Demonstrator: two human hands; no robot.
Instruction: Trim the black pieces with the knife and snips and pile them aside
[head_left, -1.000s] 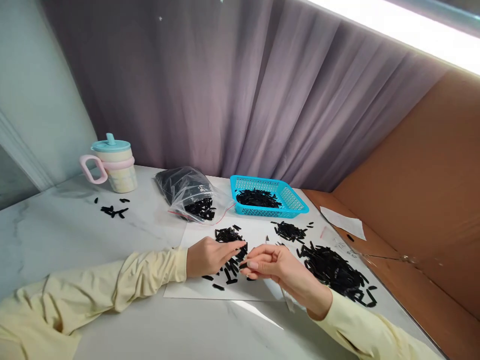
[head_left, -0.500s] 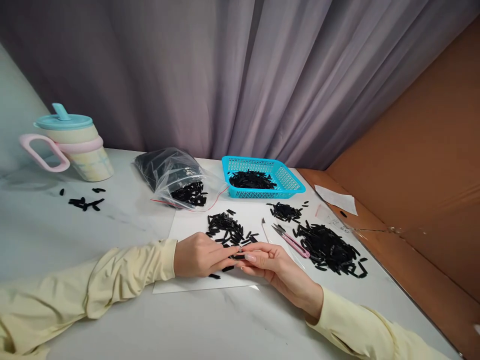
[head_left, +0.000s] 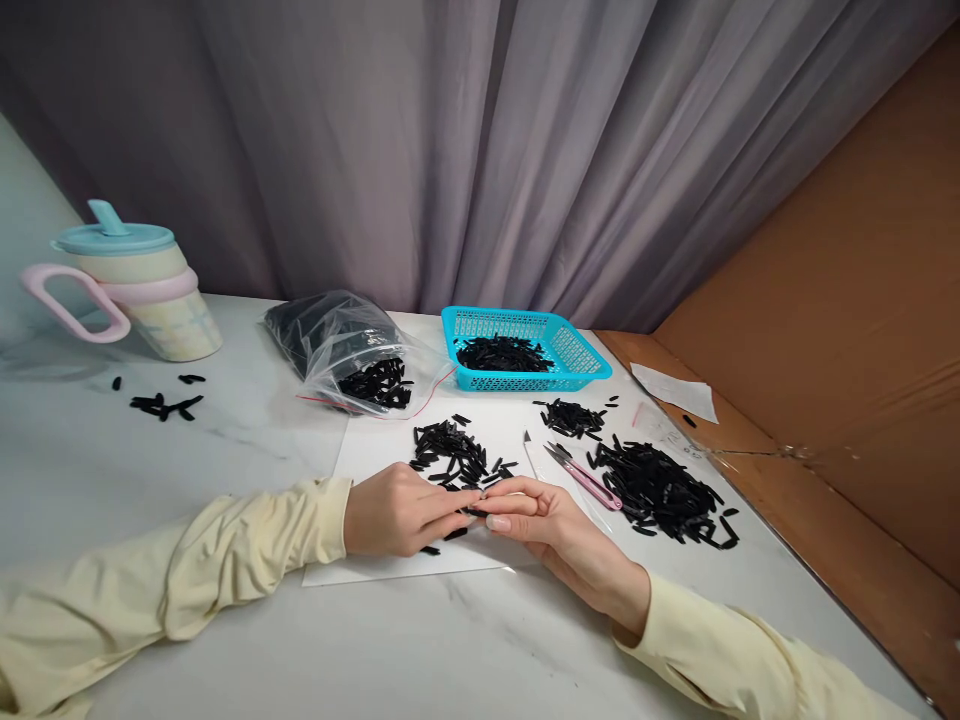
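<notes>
The fingertips of both hands overlap at one small black piece (head_left: 475,513), hiding most of it; the right hand (head_left: 566,530) pinches it narrowly between thumb and fingers, while the left hand (head_left: 397,510) meets it from the other side, and I cannot tell whether that one grips it too. The hands also cover part of the loose pile (head_left: 454,450) behind them, and the sleeves run out of view. The piece is held above the near part of a white sheet (head_left: 341,555) on a pale, grey-veined table (head_left: 360,650). A grey-purple curtain (head_left: 352,150) hangs behind, with a brown panel (head_left: 832,270) on the right. What shows of the piece is dark and slim, like the short, narrow strips in the pile; its finer detail is too small to read.
</notes>
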